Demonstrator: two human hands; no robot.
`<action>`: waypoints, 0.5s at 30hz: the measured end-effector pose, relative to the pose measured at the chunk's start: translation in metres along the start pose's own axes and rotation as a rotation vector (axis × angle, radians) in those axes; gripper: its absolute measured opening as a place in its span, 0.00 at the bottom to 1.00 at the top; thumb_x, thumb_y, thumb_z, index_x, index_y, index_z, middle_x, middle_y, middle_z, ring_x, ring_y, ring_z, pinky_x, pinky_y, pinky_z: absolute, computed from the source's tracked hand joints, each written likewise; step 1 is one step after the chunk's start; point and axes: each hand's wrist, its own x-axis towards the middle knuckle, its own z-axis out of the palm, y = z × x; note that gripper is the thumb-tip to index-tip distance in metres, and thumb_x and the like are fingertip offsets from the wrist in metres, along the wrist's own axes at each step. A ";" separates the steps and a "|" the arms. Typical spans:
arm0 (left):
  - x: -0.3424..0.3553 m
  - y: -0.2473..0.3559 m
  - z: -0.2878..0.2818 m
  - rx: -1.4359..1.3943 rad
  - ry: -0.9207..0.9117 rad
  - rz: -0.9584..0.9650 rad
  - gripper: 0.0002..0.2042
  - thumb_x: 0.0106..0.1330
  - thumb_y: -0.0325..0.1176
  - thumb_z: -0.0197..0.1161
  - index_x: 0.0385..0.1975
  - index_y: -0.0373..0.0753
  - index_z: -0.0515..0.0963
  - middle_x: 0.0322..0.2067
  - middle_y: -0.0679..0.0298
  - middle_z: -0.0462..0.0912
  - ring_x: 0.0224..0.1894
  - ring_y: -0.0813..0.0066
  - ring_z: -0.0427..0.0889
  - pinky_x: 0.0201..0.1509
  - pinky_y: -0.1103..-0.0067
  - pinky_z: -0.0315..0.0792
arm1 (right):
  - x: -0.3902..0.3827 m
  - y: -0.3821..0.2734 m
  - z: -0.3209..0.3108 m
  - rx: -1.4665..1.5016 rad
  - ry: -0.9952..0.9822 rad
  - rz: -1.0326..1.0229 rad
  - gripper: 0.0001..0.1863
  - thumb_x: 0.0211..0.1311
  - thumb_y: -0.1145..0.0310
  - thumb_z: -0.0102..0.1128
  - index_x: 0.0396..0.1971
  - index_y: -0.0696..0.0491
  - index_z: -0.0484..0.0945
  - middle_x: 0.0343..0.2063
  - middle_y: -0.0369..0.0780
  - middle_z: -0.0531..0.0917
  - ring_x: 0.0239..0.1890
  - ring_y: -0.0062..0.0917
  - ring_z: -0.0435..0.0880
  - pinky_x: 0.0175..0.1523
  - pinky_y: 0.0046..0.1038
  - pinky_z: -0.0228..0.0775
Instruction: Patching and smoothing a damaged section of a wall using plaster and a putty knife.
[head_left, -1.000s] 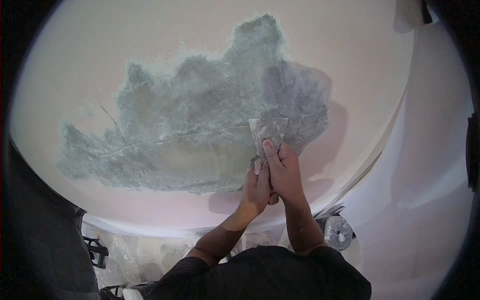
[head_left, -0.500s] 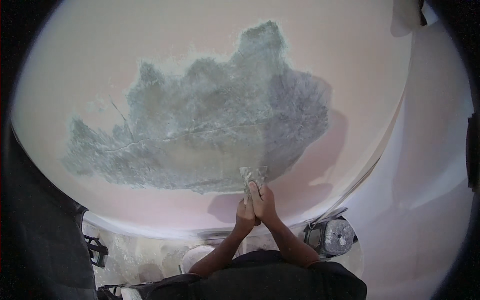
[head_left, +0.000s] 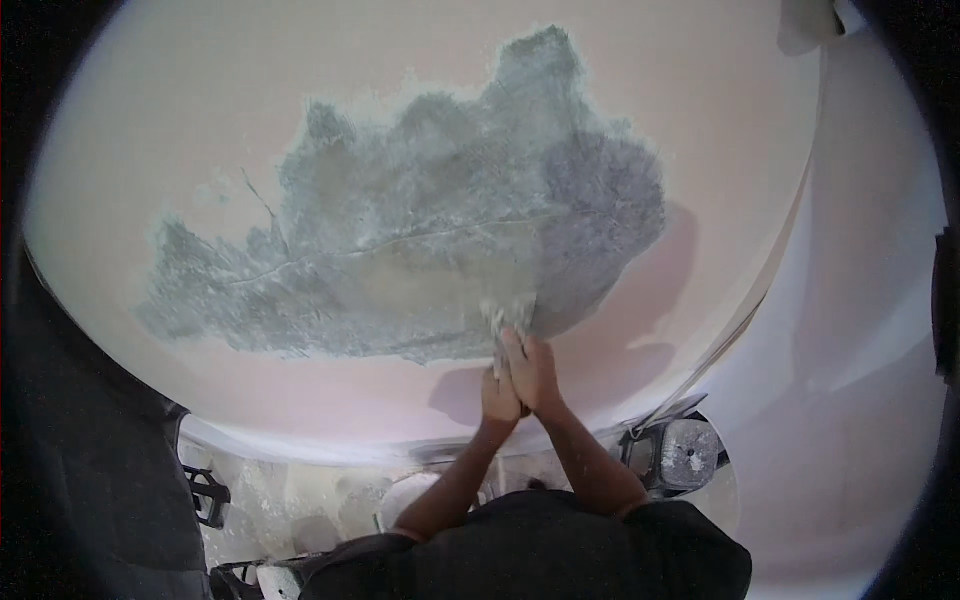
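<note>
Both my hands are closed together round a putty knife [head_left: 508, 312] with a pale, plaster-smeared blade, which is blurred. My right hand [head_left: 537, 375] grips it higher up, its thumb lying along the tool. Just below and to the left, my left hand [head_left: 500, 396] presses against it, its fingers partly hidden. The blade is over the lower edge of a large grey patch [head_left: 400, 280] on the pale pink wall [head_left: 180, 120]. A thin crack line runs across the patch. I cannot tell whether the blade touches the surface.
Low on the right stands a grey, spattered stool [head_left: 690, 450] with dark legs. A white round container [head_left: 408, 498] is partly behind my left forearm. Dark frame legs [head_left: 207, 495] stand at the lower left. A white wall [head_left: 840, 400] adjoins on the right.
The view has shifted, so the patch sits higher and further right in the picture. My hands and the putty knife appear higher too, and the blade is more blurred. Both hands keep their grip.
</note>
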 end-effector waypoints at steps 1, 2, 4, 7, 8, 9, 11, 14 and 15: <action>-0.020 -0.029 0.004 0.007 -0.025 0.052 0.23 0.73 0.46 0.40 0.40 0.29 0.74 0.29 0.51 0.80 0.30 0.58 0.80 0.34 0.68 0.71 | -0.013 0.033 0.012 0.098 -0.006 -0.051 0.19 0.70 0.59 0.50 0.29 0.61 0.75 0.18 0.42 0.79 0.23 0.24 0.78 0.30 0.31 0.68; -0.037 -0.046 0.005 0.017 -0.047 0.096 0.24 0.73 0.47 0.40 0.40 0.29 0.74 0.29 0.51 0.80 0.29 0.58 0.80 0.34 0.67 0.72 | -0.026 0.061 0.022 0.196 -0.018 -0.097 0.19 0.70 0.58 0.50 0.28 0.61 0.75 0.18 0.42 0.78 0.23 0.25 0.79 0.30 0.32 0.68; -0.056 -0.038 0.005 -0.074 -0.129 -0.022 0.23 0.73 0.47 0.40 0.40 0.30 0.74 0.30 0.51 0.80 0.30 0.59 0.80 0.35 0.67 0.72 | -0.050 0.084 0.029 0.182 0.023 0.002 0.20 0.70 0.58 0.50 0.27 0.61 0.74 0.17 0.42 0.78 0.22 0.25 0.78 0.30 0.31 0.68; -0.066 -0.053 0.000 -0.128 -0.100 -0.048 0.23 0.73 0.47 0.40 0.39 0.31 0.74 0.30 0.51 0.80 0.31 0.59 0.80 0.34 0.67 0.72 | -0.061 0.072 0.037 0.195 0.054 0.034 0.20 0.70 0.58 0.50 0.26 0.60 0.73 0.16 0.41 0.77 0.20 0.25 0.77 0.29 0.31 0.68; -0.070 -0.066 -0.004 -0.095 -0.016 0.038 0.22 0.72 0.47 0.41 0.38 0.32 0.74 0.29 0.52 0.80 0.30 0.59 0.80 0.34 0.67 0.71 | -0.064 0.061 0.041 0.217 0.063 -0.014 0.20 0.70 0.58 0.50 0.26 0.60 0.73 0.15 0.40 0.76 0.20 0.24 0.76 0.28 0.31 0.67; -0.067 -0.050 0.000 -0.109 -0.043 0.035 0.22 0.72 0.47 0.41 0.38 0.32 0.74 0.29 0.52 0.80 0.30 0.59 0.80 0.34 0.67 0.71 | -0.057 0.073 0.035 0.204 0.087 -0.001 0.20 0.70 0.58 0.50 0.26 0.60 0.73 0.15 0.40 0.76 0.20 0.24 0.76 0.28 0.31 0.67; -0.041 0.006 0.000 -0.373 -0.205 -0.364 0.22 0.72 0.46 0.42 0.40 0.31 0.74 0.31 0.51 0.80 0.32 0.58 0.80 0.34 0.67 0.72 | -0.039 0.100 0.026 0.083 0.048 0.126 0.20 0.70 0.57 0.50 0.27 0.60 0.73 0.16 0.40 0.76 0.19 0.24 0.75 0.27 0.29 0.66; -0.014 0.006 -0.017 0.151 -0.079 0.222 0.22 0.73 0.46 0.41 0.38 0.32 0.75 0.31 0.50 0.80 0.32 0.60 0.80 0.34 0.67 0.73 | -0.018 0.034 0.020 0.150 0.036 0.032 0.22 0.69 0.56 0.50 0.30 0.64 0.74 0.21 0.53 0.77 0.23 0.38 0.78 0.32 0.37 0.67; 0.004 0.023 -0.019 0.144 -0.087 0.221 0.22 0.73 0.46 0.41 0.38 0.32 0.75 0.31 0.50 0.80 0.32 0.60 0.80 0.34 0.67 0.73 | -0.007 0.014 0.010 0.144 0.043 0.036 0.22 0.69 0.56 0.50 0.30 0.64 0.74 0.21 0.53 0.77 0.23 0.38 0.78 0.32 0.37 0.67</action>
